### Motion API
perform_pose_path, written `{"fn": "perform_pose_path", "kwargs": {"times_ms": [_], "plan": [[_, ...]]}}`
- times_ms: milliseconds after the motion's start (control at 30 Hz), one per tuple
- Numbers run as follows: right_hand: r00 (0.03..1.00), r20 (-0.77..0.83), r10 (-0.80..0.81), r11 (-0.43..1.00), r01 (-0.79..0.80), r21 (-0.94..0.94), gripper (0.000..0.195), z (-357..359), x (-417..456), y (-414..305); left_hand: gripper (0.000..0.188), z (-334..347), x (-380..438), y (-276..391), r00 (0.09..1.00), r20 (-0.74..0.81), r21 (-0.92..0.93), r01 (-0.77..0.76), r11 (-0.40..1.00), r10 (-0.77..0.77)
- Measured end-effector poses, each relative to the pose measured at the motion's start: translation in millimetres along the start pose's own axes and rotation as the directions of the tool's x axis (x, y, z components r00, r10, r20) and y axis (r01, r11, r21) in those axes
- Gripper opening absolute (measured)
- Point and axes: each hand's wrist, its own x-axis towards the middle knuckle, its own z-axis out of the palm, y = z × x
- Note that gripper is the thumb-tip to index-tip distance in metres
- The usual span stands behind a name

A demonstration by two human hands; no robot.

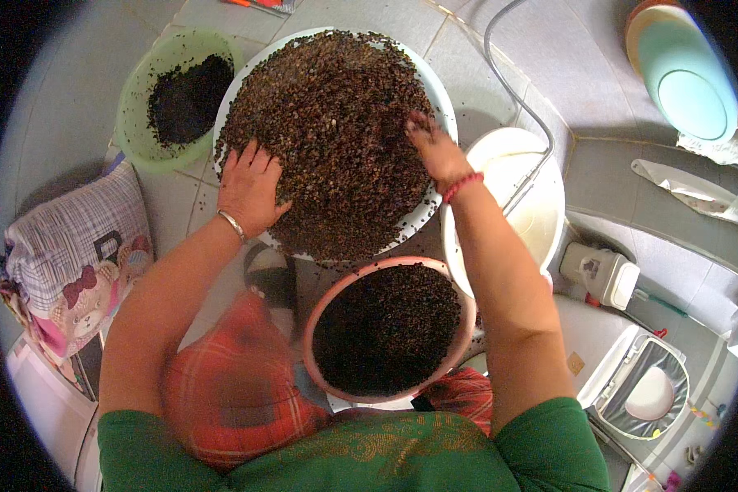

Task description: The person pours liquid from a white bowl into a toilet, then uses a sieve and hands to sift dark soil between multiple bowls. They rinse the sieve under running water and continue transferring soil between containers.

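Observation:
A wide white basin (449,132) is heaped with brown granules (338,135), perhaps seeds or fine gravel. On the heap's left side rests my left hand (250,187), palm down with its fingers apart. My right hand (435,149) is at the right side of the heap, its fingers outstretched, dusted with dark bits and slightly blurred. Neither hand visibly grips anything. Closer to my body, a pink basin (312,335) holds darker granules (387,332). Some spilled granules lie between the two basins. A pale green basin (138,117) at the upper left contains a dark, soil-like mass (194,98).
A round white lid or basin (532,184) sits under my right forearm, with a grey flexible hose (516,101) across it. A teddy-printed cloth bundle (80,264) stands left. A lidded bin (642,387) is at lower right, and a turquoise basin (692,101) at upper right.

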Motion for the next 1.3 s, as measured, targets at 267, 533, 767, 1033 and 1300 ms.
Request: {"fn": "perform_pose_path", "kwargs": {"times_ms": [267,533,767,1033,1300], "plan": [[0.751,-0.059,0.658,0.584,-0.459,0.67,0.062,66.6,-12.1,14.0,0.057,-4.4,-2.4,-0.1,0.999,0.036,0.002,0.007,1.0,-0.007],[0.808,0.217,0.548,0.278,-0.42,0.864,0.059,60.3,-8.9,-49.4,0.057,-1.8,-1.2,-1.1,0.998,0.065,0.047,0.01,0.999,-0.013],[0.94,0.219,-0.262,0.942,0.298,-0.153,0.033,17.7,-1.7,-62.2,0.058,-2.1,-2.2,-2.2,0.999,0.042,0.027,0.006,1.0,-0.008],[0.786,-0.455,-0.419,0.895,0.273,-0.352,0.034,15.1,56.5,-24.5,0.063,3.2,-1.8,-5.7,0.999,-0.01,-0.035,-0.041,0.999,0.041],[0.816,-0.41,-0.406,0.884,0.237,-0.404,0.031,26.5,95.4,-21.4,0.06,7.4,-3.1,-7.9,0.999,-0.011,-0.066,-0.047,0.997,0.047]]}}
